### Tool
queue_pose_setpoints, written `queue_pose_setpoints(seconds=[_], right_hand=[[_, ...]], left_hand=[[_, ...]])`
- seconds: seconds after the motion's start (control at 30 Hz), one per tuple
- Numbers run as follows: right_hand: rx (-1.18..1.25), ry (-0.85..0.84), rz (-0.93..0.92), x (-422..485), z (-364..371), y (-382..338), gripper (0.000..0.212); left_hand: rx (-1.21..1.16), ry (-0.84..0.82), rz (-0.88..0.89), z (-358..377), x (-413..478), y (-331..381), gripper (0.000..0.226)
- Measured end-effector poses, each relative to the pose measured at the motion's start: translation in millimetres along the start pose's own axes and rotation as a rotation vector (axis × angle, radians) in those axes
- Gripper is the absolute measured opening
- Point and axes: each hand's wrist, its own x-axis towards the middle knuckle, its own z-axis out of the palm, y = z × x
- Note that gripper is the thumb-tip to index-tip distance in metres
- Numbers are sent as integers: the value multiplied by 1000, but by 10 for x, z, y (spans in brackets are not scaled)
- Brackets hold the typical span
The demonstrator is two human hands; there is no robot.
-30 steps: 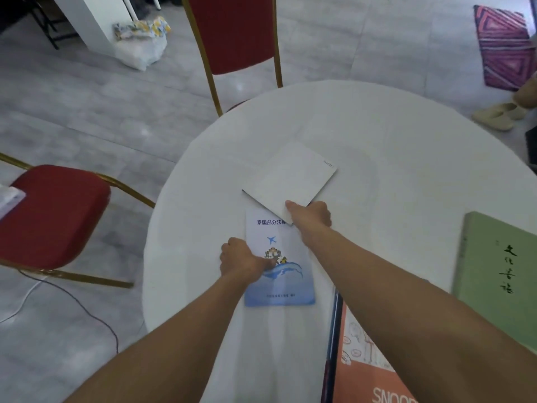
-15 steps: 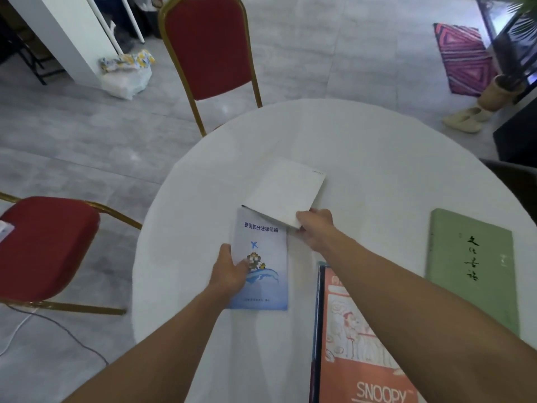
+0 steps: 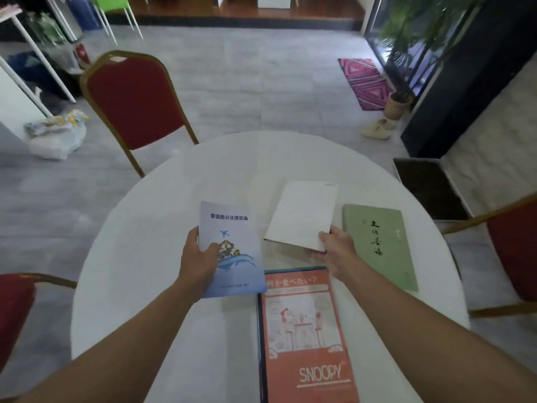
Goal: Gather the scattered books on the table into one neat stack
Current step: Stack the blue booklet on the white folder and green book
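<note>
Books: four in view, none stacked yet.
Blue book (image 3: 232,248): pale blue cover, plane and whale drawing, Chinese title; gripped at its lower left edge by the left hand (image 3: 200,257), thumb on the cover, lower corner overlapping the orange book.
White book (image 3: 302,215): plain cover, dark edge below; the right hand (image 3: 337,251) pinches its near right corner, far end tilted over the surface (image 3: 145,257).
Green book (image 3: 379,242): flat, black brush characters, just right of the right hand.
Orange book (image 3: 306,335): flat at the near edge, "SNOOPY" cover, between the forearms.
Surface: one round white top.
Chairs: three red with gold frames, one (image 3: 136,103) at far left, parts of two others at the sides.
Floor: grey tiles, pink rug (image 3: 364,81), potted plant (image 3: 399,101), plastic bag (image 3: 56,135).
</note>
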Motion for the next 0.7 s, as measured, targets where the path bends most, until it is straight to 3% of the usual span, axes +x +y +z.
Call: queue_pose_setpoints(seconds=[0.2, 0.33, 0.5, 0.57, 0.63, 0.7], right_hand=[[35, 190, -27, 65, -1072, -102, 30], [-101, 274, -43, 121, -1600, -29, 38], [-534, 463, -76, 296, -1811, 249, 43], [-836, 518, -84, 291, -1745, 307, 53], [-1098, 488, -115, 236, -1673, 379, 80], [-1248, 375, -173, 200, -1638, 480, 88]], left_hand=[[-29, -148, 16, 706, -228, 129, 39], [4, -214, -29, 963, -376, -2, 35], [73, -252, -108, 1009, -455, -247, 32], [86, -240, -142, 1004, -461, -310, 30], [93, -231, -180, 1000, -468, -352, 29], [98, -233, -226, 997, -468, -399, 28]])
